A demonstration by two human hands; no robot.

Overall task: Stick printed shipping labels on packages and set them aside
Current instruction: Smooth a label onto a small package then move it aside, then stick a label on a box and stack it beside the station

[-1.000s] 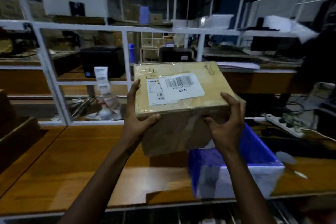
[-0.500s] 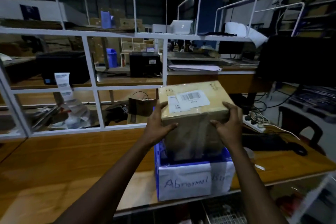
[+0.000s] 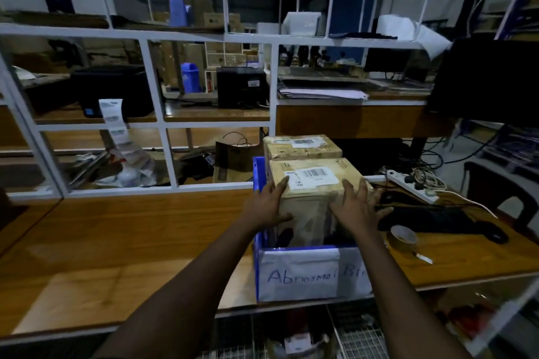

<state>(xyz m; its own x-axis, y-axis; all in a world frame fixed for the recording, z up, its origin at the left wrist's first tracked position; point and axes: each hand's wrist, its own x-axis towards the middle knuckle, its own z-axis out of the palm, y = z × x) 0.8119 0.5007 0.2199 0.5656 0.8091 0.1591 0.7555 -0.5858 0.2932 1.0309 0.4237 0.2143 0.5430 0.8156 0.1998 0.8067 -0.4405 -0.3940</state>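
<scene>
Seat brown cardboard package (image 3: 312, 207) upright inside blue plastic bin (image 3: 257, 271); left hand (image 3: 269, 205), right hand (image 3: 357, 208) spread flat on package sides; release evenly.

Head-worn view, forward-down, close over the workbench (image 3: 116, 242)

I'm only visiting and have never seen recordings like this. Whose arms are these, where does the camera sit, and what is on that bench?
No machine here: a person works with bare hands, and one wide camera on their head looks forward and down. The left hand and right hand press straight fingers against a brown package standing in a blue bin with a handwritten paper sign. Its top carries a white barcode label. A second labelled package stands just behind it. The bin rests on a wooden bench; to its right lie a tape roll and a power strip.
</scene>
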